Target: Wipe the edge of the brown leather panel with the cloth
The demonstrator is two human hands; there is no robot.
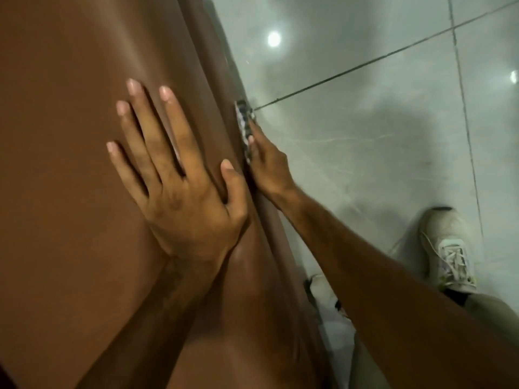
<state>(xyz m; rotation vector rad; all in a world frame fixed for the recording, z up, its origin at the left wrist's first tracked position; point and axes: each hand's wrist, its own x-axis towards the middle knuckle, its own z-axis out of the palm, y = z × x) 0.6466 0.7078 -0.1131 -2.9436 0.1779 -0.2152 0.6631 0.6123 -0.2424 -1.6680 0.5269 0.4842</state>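
Observation:
The brown leather panel (70,122) fills the left half of the view, and its side edge (222,80) runs from top centre down to the lower right. My left hand (174,175) lies flat on the panel's face with fingers spread and the thumb near the edge. My right hand (269,167) reaches along the panel's side and presses a small patterned black-and-white cloth (245,127) against the edge. Most of the cloth is hidden behind the edge and my fingers.
Glossy grey floor tiles (379,122) with dark grout lines lie to the right of the panel. My foot in a white lace-up shoe (446,248) stands at the right, and another shoe (325,296) shows partly beside the panel's base.

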